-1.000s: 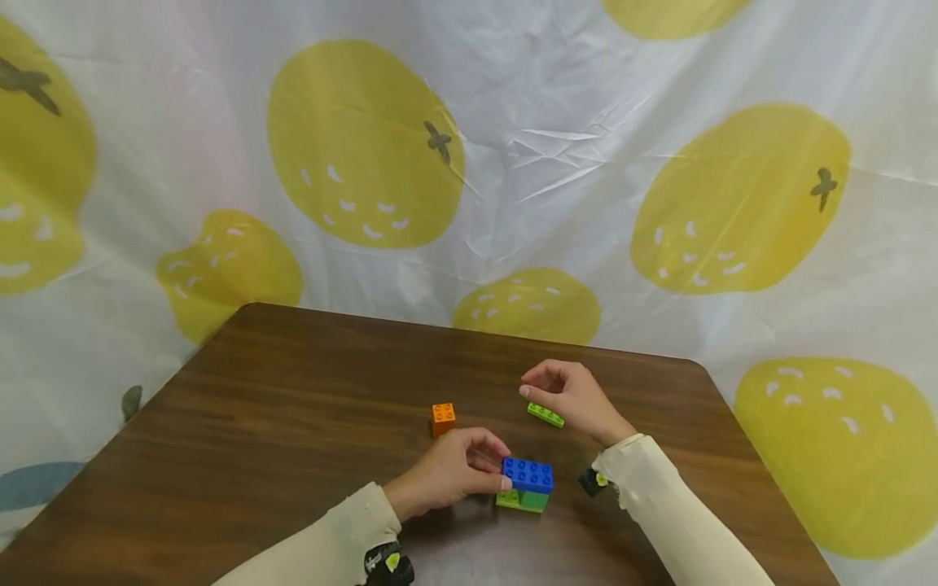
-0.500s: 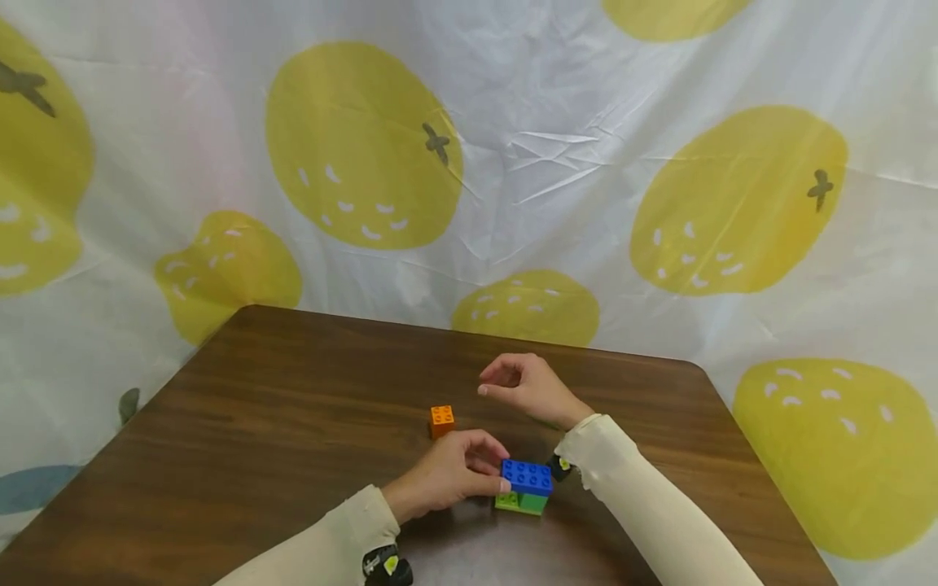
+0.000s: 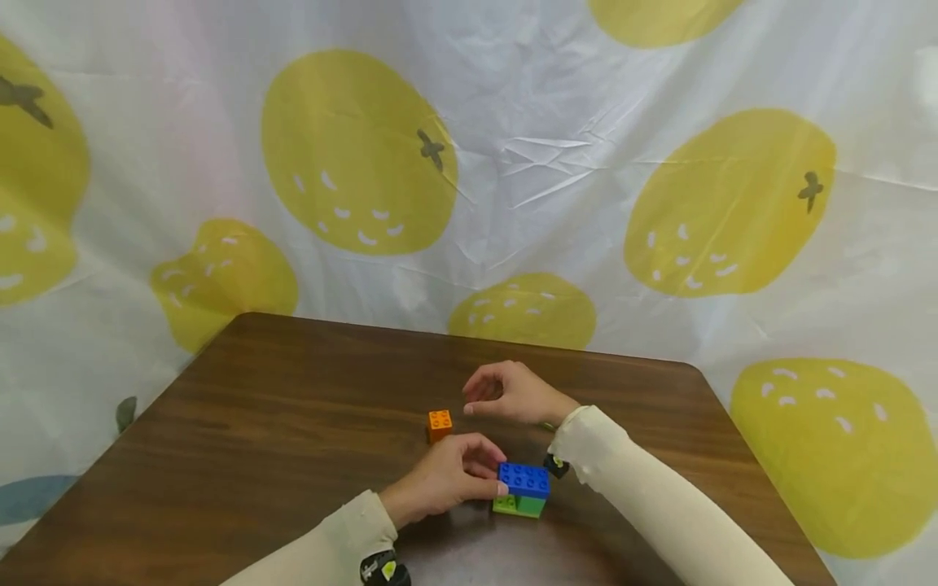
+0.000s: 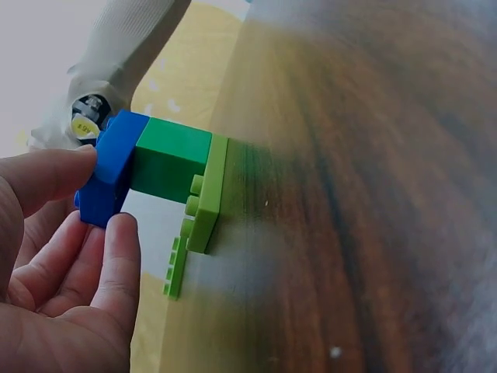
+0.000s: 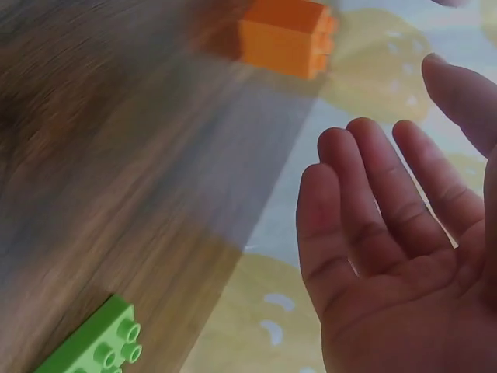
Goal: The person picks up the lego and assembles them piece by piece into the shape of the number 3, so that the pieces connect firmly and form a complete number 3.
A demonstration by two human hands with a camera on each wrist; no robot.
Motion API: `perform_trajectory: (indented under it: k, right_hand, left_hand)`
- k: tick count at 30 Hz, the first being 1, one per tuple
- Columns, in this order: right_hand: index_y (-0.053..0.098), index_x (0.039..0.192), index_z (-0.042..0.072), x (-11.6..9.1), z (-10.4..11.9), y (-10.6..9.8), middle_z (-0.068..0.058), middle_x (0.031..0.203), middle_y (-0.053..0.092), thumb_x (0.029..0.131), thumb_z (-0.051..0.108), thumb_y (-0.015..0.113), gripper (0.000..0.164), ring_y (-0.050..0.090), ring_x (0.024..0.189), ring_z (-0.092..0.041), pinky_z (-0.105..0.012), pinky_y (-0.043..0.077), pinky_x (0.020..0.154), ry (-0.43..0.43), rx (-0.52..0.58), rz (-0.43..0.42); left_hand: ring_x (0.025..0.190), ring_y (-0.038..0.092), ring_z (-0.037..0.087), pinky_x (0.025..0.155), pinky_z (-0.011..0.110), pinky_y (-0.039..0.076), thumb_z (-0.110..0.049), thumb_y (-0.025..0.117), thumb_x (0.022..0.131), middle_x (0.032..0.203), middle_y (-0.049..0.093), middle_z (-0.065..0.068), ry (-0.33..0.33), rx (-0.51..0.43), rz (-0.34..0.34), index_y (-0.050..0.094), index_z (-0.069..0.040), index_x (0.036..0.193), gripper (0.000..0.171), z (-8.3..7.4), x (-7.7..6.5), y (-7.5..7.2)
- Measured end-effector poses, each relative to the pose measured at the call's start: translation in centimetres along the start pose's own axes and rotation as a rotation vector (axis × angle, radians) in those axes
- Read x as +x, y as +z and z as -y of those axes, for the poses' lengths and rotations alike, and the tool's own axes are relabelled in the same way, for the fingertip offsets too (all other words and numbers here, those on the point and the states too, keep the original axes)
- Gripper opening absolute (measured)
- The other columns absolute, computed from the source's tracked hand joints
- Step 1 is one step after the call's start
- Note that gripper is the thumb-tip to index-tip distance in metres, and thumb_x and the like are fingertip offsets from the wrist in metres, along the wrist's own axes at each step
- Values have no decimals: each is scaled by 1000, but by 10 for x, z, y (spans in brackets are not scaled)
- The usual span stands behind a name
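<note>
In the head view my left hand (image 3: 443, 478) pinches the left end of a blue building brick (image 3: 524, 480) between thumb and fingers. That brick tops a stack standing on the table: below it comes a green brick (image 4: 172, 155), then a lime-green studded plate (image 4: 208, 210). My right hand (image 3: 519, 392) hovers over the table with relaxed fingers and nothing in it. Nearest to it, on its left, stands an orange brick (image 3: 440, 423), whose studs face up. A second lime-green plate (image 5: 97, 342) lies on the table, mostly hidden by the right wrist in the head view.
A brown wood-grain table (image 3: 293, 407) carries all the bricks. Behind its far edge hangs a white curtain (image 3: 528, 195) printed with yellow fruit. A small dark wrist camera (image 3: 557, 465) sits on the right cuff, close to the stack.
My right hand has moved left, from over the loose lime-green plate towards the orange brick, and its wrist now covers most of that plate. My left hand keeps its hold on the blue brick.
</note>
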State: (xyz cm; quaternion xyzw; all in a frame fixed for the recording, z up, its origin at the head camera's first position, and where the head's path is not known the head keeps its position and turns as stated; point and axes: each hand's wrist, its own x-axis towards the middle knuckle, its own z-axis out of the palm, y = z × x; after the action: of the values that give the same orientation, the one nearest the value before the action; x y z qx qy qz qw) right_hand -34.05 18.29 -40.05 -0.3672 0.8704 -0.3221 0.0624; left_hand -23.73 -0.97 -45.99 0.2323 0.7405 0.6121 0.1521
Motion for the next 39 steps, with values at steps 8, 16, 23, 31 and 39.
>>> perform_trajectory:
  k: [8, 16, 23, 31, 39]
  right_hand:
    - [75, 119, 7, 9, -10, 13, 3, 106, 79, 93, 33, 83, 37, 74, 94, -7, -27, 62, 87, -21, 0, 102]
    - [69, 135, 7, 16, -18, 24, -5, 125, 76, 93, 27, 84, 49, 75, 100, -10, -28, 61, 91, -3, 84, 151]
    - [63, 146, 17, 19, -27, 33, -1, 129, 74, 95, 30, 81, 55, 75, 102, -9, -30, 60, 94, -6, 112, 205]
    - [69, 139, 23, 19, -31, 42, 7, 126, 76, 96, 29, 80, 45, 73, 100, -7, -27, 59, 92, -3, 103, 207]
    - [73, 133, 20, 27, -33, 40, 11, 116, 77, 95, 26, 80, 39, 72, 96, -7, -26, 60, 88, -5, 48, 180]
  left_hand:
    - [95, 74, 15, 86, 30, 61, -11, 87, 87, 106, 76, 4, -10, -12, 1, 72, -7, 113, 30, 4, -4, 2]
    - [94, 73, 14, 85, 28, 61, -10, 86, 87, 105, 75, 4, -9, -20, 1, 72, -6, 113, 30, 4, -4, 3]
    - [94, 73, 15, 87, 32, 62, -9, 87, 86, 106, 74, 5, -5, -15, -5, 72, -6, 113, 30, 3, -4, 2]
    - [93, 73, 14, 84, 26, 61, -9, 87, 85, 104, 75, 4, 11, -31, -1, 72, -6, 112, 31, 4, -1, 6]
    - [93, 73, 15, 84, 28, 62, -11, 87, 86, 105, 75, 6, 24, 1, -11, 72, -5, 112, 30, 1, 2, 0]
